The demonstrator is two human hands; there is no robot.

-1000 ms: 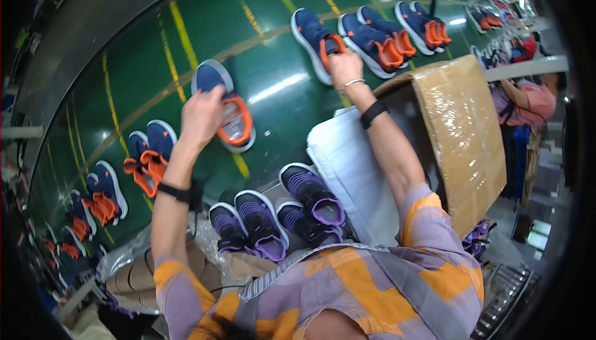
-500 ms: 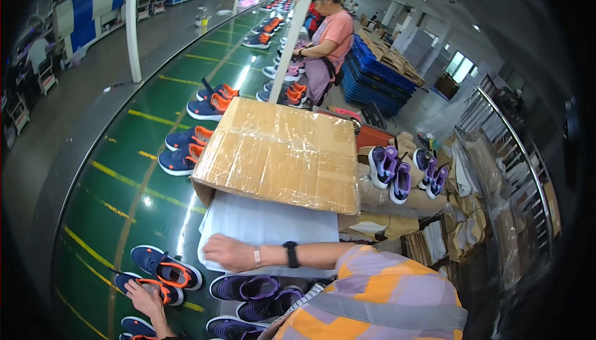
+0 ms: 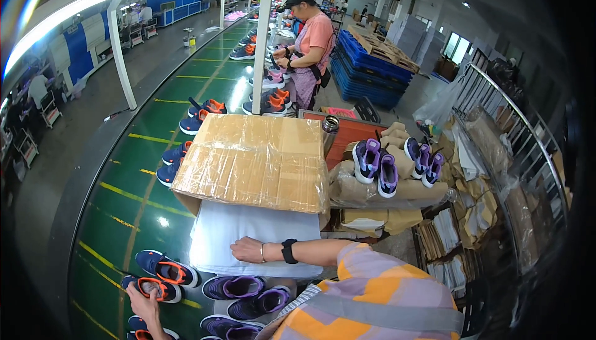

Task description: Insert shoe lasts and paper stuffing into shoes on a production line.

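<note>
Now right hand is off the shoes, curled over sheets, pinch unclear | left hand touches near-left shoe, hold unclear | work spans both

The green belt is smooth and glossy, mirroring the lamps in white streaks. Rough brown cardboard forms the box, banded with shiny, wrinkled clear tape. The white sheets look like smooth, matt paper. The navy shoes have dull cloth-like uppers and smooth, rubbery white soles. Polished metal gleams on the flask and railing; the blue crates look like hard plastic, and the checked sleeve is soft, matt cloth.
</note>
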